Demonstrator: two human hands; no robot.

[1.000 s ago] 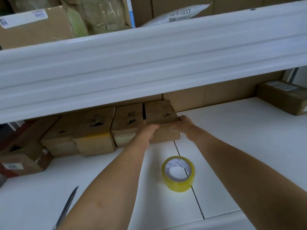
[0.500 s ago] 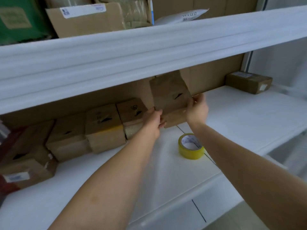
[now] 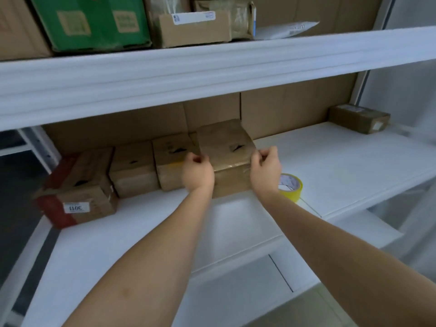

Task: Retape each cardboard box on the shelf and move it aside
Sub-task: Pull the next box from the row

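Hands: left hand loosely curled at the left front corner of the box in work; right hand curled at its right front corner, thumb and fingers pinched together. Whether either pinches a tape end or just rests on the cardboard: cannot tell, too small and blurred. Neither hand is clearly gripping the box.

Shelf: white, carries all task items; a second shelf above it holds other stock.

Row of boxes: approx. four cartons along the back wall at left, incl. a red-sided carton with a white label at the far left end. Box in work stands at the right end of that row, touching its neighbour, front edge proud of the rest. Glossy strip visible across its front top edge; looks like tape, not certain.

Lone box: far right, back of shelf, well apart from the row.

Tape roll: yellow, lying flat on the shelf just right of the box in work, partly hidden behind the right wrist.

Key relation: box lies directly ahead, between both hands, long axis running front-to-back. Right hand is nearer the roll and the bare shelf at right.

Judgement: taping step on this box in hand or about to start; shift aside not yet done.
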